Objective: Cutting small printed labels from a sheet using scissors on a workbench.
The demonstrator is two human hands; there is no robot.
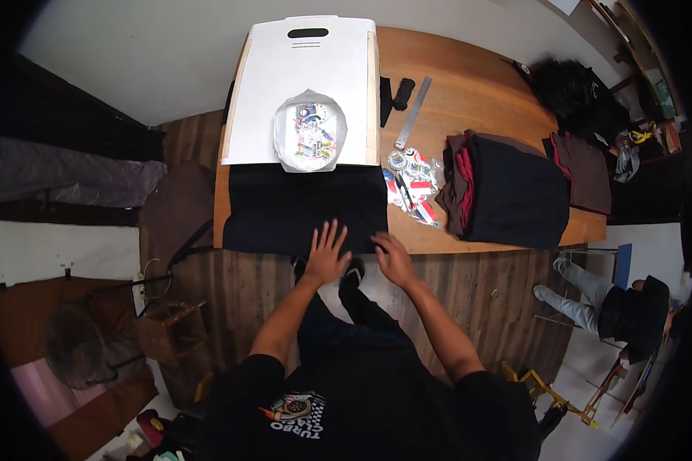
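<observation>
Black fabric [284, 207] lies flat along the front edge of the wooden table, partly under a white board [261, 92] with a handle slot. My left hand [328, 252] rests on the fabric's front edge with its fingers spread. At the fabric's right front corner is my right hand [392, 258]; its fingers are bent and apart, and the fingertips touch or hover by the cloth. Nothing shows in either hand. On the board sits a clear plastic bag [309, 163] with colourful stickers inside.
Stickers and a black marker [401, 189] lie right of the fabric, with a steel ruler [414, 113] behind them. Folded dark garments [515, 192] are stacked on the table's right [469, 69]. A seated person [630, 315] is at the far right; a fan [73, 346] stands lower left.
</observation>
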